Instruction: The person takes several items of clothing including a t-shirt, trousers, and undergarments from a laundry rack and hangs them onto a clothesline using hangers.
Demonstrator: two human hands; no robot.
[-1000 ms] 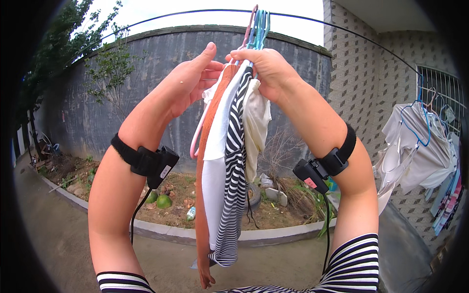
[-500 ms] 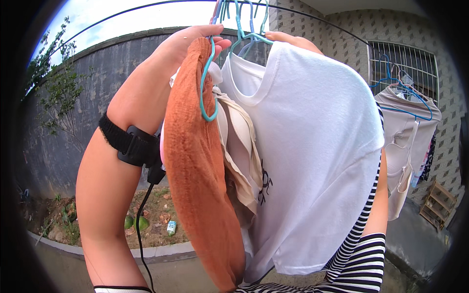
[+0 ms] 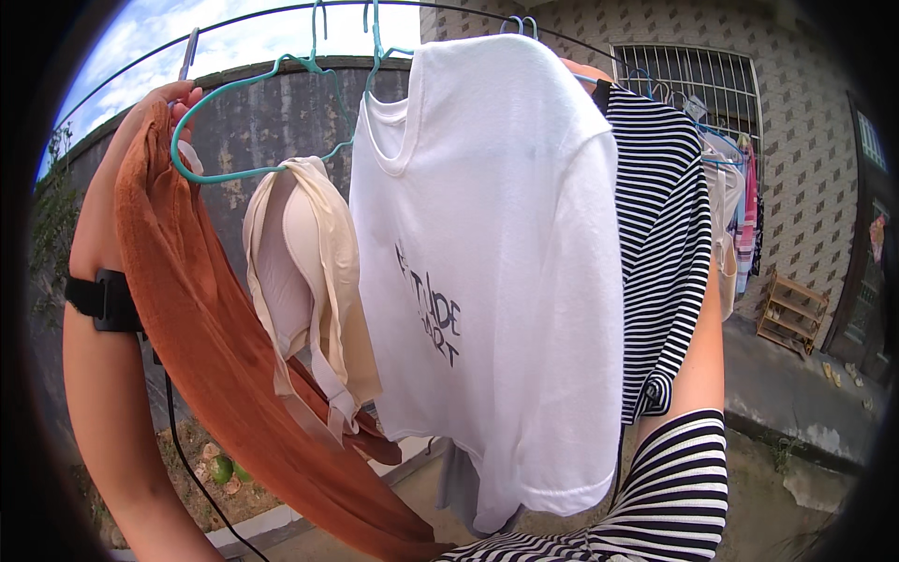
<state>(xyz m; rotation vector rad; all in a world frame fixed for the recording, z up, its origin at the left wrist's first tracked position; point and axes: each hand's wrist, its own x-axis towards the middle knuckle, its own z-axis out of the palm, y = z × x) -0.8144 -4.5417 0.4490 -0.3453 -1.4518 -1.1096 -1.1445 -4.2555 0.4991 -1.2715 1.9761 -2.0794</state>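
Observation:
High on the left, my left hand (image 3: 178, 97) is closed at the top of a long orange cloth (image 3: 201, 272), which hangs down to the lower middle. Just above it a grey peg-like piece (image 3: 189, 53) shows by the line. Beside the cloth a teal hanger (image 3: 234, 176) carries a beige bra (image 3: 309, 262). A white T-shirt (image 3: 506, 234) with dark lettering hangs in the middle. To its right is a black-and-white striped top (image 3: 660, 215). My right hand (image 3: 587, 70) is up behind the T-shirt's shoulder; its fingers are hidden.
A dark clothesline (image 3: 487, 13) crosses the top. More clothes (image 3: 744, 215) hang at the right, near a barred window (image 3: 693, 75). A wooden rack (image 3: 793, 316) stands by the tiled wall. A grey wall (image 3: 229, 122) rises behind, with a planted strip below.
My hands have moved apart, the left one leftward with the orange cloth, the right one rightward. The hanging clothes are spread out, showing more of the bra and striped top. The view has shifted right.

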